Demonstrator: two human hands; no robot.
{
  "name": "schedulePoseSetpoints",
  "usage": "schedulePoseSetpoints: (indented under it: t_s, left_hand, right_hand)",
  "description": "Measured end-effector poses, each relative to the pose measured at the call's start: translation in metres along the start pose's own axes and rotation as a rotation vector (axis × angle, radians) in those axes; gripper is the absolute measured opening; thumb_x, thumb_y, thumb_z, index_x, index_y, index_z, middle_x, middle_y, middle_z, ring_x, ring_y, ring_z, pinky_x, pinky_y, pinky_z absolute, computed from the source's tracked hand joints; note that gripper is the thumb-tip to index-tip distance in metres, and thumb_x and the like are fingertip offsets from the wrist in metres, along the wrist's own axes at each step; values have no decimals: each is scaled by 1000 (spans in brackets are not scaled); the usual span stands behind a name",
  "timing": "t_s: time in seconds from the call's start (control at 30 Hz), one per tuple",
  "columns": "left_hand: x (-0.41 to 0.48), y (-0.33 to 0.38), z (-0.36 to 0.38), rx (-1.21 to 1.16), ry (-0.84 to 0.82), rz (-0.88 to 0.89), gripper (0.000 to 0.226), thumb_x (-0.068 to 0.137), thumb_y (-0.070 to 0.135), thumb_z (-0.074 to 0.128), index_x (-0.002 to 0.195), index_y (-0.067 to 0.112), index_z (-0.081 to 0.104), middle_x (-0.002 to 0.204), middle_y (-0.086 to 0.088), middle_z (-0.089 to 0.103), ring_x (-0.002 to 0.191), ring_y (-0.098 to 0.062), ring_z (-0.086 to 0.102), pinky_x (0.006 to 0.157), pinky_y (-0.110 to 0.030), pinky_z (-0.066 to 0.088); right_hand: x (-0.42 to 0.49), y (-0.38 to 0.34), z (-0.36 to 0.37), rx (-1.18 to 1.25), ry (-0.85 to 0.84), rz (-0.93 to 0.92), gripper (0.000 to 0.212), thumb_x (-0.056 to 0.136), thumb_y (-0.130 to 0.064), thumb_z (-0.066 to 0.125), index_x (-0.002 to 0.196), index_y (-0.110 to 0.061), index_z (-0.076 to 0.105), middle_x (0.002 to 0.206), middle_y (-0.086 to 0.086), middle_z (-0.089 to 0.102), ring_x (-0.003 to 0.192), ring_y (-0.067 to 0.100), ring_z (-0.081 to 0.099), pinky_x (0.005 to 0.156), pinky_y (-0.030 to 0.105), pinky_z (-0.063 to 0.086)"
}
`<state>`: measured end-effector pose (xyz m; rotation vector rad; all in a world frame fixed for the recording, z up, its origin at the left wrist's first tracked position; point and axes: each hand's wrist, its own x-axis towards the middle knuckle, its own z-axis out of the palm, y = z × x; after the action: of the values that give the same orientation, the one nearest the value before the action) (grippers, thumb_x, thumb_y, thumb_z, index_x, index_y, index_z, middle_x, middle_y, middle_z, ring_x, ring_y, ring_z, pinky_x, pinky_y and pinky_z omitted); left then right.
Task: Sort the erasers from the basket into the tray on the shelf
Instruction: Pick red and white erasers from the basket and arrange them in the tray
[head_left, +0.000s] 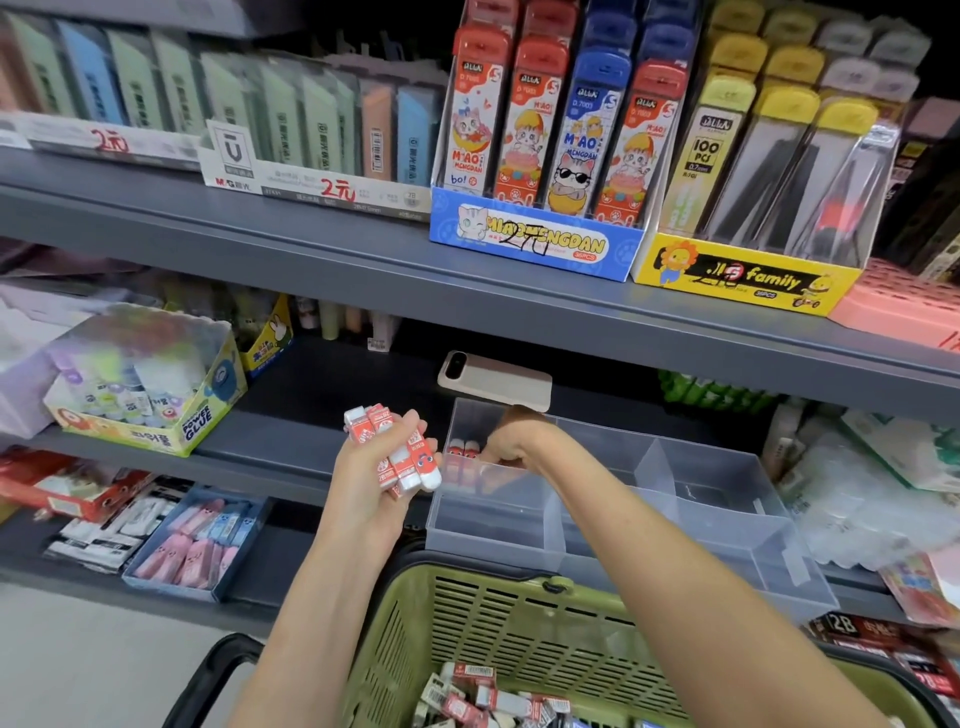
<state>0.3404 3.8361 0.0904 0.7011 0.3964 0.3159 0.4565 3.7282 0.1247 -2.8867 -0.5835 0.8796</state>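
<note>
The clear tray (727, 519), divided into several compartments, sits on the middle shelf (291, 441) and overhangs its front edge. Just left of the tray, the left hand (358, 473) is raised with its fingers and thumb wrapped round a handful of erasers (402, 460). These are red-and-white sleeved blocks bunched side by side. Their long axes slant from upper left down to lower right, and the bare white ends of some poke out at the lower right, towards the tray's left wall.

The right hand (511, 441) reaches over the tray's front rim and dips into its rear-left compartment, knuckles up and fingers bent downward. The fingertips are behind the cloudy plastic wall, so I cannot tell whether they hold anything. Beside those fingers, against the compartment's left wall, two erasers (464, 449) stand on end next to each other, long axes upright.

Below the tray's front edge is the green basket (519, 613), its slotted wall towards the shelf. At its bottom lies a heap of loose erasers (483, 696), pointing every which way.

Behind the tray, further back on the same shelf, a phone (496, 382) in a pale case lies flat. Well to the tray's left stands a yellow glue box (150, 395) marked POWER GLUE.
</note>
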Motion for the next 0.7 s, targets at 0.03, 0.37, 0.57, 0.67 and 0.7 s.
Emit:
schedulePoseSetpoints:
  t_s: [0.03,0.37,0.57,0.67,0.7]
  left_hand:
    - [0,0,0,7,-2,0,41,62,17,74,99,11,60,71,-1,73,67,-17,72,55,-28,56]
    - [-4,1,8,-144,-16,14,29,67,17,71,90,5,58,65,-4,69,64,-18,71,58,-29,57]
    - [-8,-1,11,-179,-58,7,33,68,21,70,93,2,59,72,-6,69,77,-21,72,71,-33,60]
    - [-9,0,11,-209,-61,9,35,70,17,69,99,2,56,79,-10,72,88,-27,72,74,-38,59]
    - [-9,0,11,-209,-60,10,34,70,16,69,98,3,55,80,-12,73,90,-28,71,74,-39,59]
  right_hand:
    - [1,1,2,31,9,9,36,90,-25,59,116,0,60,104,9,53,94,21,53,79,27,46]
    - [-62,2,7,939,151,-404,16,83,-23,70,73,-11,69,70,12,69,59,12,62,53,20,52]
    - [-81,-14,31,1090,125,-409,11,82,-18,71,78,-9,67,68,6,68,56,9,60,50,18,50]
    - [-82,-1,25,1136,154,-368,11,81,-19,73,79,-9,70,65,2,67,54,7,56,45,17,42]
    - [-81,7,19,1139,191,-358,8,80,-17,73,78,-10,71,64,0,66,53,7,55,44,16,41]
